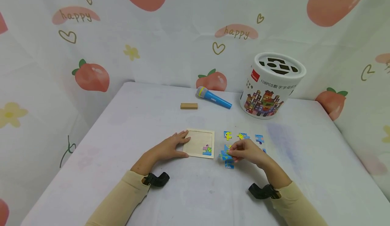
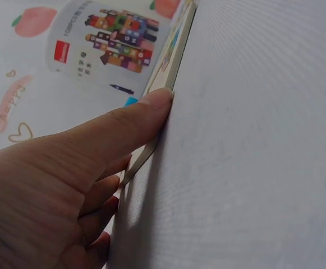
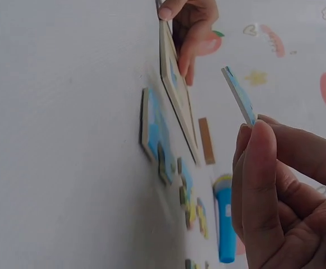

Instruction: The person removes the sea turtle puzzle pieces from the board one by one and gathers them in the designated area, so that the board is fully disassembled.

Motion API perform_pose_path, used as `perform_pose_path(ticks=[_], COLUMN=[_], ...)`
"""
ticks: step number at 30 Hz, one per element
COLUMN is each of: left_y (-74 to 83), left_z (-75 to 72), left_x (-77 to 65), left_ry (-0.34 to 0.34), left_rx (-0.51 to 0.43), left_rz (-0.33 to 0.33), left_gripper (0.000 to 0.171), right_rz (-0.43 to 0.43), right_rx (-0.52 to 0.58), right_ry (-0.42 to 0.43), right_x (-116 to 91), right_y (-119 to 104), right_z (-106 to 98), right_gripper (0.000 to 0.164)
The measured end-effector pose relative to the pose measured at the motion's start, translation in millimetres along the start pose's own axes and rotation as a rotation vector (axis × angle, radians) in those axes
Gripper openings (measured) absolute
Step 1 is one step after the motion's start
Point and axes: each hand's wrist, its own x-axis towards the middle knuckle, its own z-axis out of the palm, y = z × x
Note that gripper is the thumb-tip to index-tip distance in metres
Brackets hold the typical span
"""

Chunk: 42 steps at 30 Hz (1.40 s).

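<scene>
In the head view, a square wooden puzzle tray (image 1: 195, 141) lies on the table with joined pink, green and blue pieces (image 1: 207, 150) in its lower right corner. My left hand (image 1: 172, 147) holds the tray's left side, thumb at the near corner and fingers reaching over the far part. Between thumb and fingers of my right hand (image 1: 248, 152) a blue puzzle piece (image 3: 240, 96) is pinched, raised above the table in the right wrist view. Below that hand lies a loose blue piece (image 1: 229, 164). More pieces, such as a yellow-and-blue one (image 1: 227, 135), lie beyond.
A blue toy microphone (image 1: 214, 98) and a small wooden block (image 1: 189, 106) lie toward the back. The large white block bucket (image 1: 265, 87) stands at the back right. Behind the table (image 1: 122, 117) hangs a peach-patterned cloth (image 1: 170, 33).
</scene>
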Motion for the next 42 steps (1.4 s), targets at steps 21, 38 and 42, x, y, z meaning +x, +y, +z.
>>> perform_pose_path(ticks=[21, 38, 42], left_y=[1.7, 3.4, 2.8], left_z=[-2.2, -2.7, -2.4], left_x=[-0.9, -1.5, -1.3], left_ry=[-0.009, -0.01, -0.008], left_rx=[-0.008, -0.018, -0.016], left_rz=[-0.017, -0.028, -0.026], left_gripper=[0.073, 0.072, 0.072], right_rz=[0.041, 0.112, 0.11], right_rx=[-0.001, 0.043, 0.039], right_ry=[0.073, 0.124, 0.137], right_x=[-37, -48, -48], right_y=[26, 46, 48], right_z=[-16, -18, -17], right_gripper=[0.034, 0.039, 0.038])
